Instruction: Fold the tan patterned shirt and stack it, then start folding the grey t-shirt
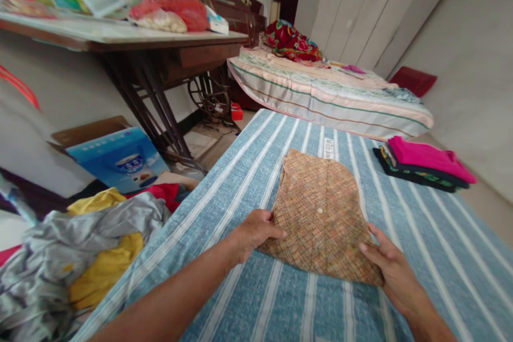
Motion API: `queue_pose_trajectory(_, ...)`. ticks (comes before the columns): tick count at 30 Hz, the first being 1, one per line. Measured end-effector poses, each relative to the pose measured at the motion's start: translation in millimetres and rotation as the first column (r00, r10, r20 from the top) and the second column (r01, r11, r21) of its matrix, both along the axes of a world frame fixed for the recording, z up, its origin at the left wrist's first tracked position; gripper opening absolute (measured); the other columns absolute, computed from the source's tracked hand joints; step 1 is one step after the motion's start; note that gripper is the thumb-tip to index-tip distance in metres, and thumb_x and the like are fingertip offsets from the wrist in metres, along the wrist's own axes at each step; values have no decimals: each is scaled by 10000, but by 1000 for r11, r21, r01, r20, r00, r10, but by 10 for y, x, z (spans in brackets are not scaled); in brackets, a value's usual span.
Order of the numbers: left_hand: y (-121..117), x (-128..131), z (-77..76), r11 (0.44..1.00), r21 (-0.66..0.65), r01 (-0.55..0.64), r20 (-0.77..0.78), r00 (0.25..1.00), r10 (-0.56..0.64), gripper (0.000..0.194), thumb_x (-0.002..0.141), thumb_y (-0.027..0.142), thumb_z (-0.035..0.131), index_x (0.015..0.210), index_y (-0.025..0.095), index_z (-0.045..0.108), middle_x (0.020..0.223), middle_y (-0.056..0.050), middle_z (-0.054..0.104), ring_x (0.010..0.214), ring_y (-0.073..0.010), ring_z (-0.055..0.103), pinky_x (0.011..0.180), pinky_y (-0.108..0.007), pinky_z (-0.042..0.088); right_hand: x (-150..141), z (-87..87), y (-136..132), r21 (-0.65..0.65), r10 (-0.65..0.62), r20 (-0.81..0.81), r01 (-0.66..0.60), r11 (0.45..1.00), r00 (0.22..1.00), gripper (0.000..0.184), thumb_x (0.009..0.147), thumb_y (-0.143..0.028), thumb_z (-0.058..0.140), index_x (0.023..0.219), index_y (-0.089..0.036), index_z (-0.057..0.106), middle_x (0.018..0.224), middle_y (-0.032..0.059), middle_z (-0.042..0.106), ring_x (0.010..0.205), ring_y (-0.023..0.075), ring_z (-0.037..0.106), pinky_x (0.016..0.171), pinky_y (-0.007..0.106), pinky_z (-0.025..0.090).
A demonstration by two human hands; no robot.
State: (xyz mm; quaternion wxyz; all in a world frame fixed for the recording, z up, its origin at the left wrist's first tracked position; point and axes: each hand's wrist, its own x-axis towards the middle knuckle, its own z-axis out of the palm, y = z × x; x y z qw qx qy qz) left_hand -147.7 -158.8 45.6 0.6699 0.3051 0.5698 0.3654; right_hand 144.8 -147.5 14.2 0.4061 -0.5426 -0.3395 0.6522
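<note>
A brown checked shirt [320, 192], folded into a compact shape with one small pale button showing, lies on the blue-and-white striped bed sheet [240, 181]. My left hand [258, 232] pinches its left edge between thumb and fingers. At the lower right edge, my right hand [388, 262] grips the cloth, thumb on top and fingers beneath. Both hands rest low, close to the sheet.
Folded clothes [427, 163], pink on top, sit in a stack at right. Loose grey and yellow clothes [80, 256] heap at left beside a blue carton [120, 160]. A sewing-machine table [160, 43] stands behind, and another bed [328, 85] lies beyond.
</note>
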Motion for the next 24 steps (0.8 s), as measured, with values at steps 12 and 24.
queue_pose_trajectory(12,100,-47,-15,995,51,89,152,984,-96,319,491,207,781,783,124,683,734,-48,707,717,-200,650,768,-324,486,-76,53,99,188,173,-85,-155,970,981,734,660,-259,740,1332,-260,445,1188,60,634,1071,271,595,919,410,462)
queue_pose_trajectory(24,-59,-105,22,985,99,145,126,980,-157,294,529,223,791,795,144,693,778,-43,714,772,-210,656,791,-317,482,-102,30,-31,179,160,-84,-144,973,983,710,674,-241,710,1329,-246,436,1212,56,618,1120,267,563,1011,443,391)
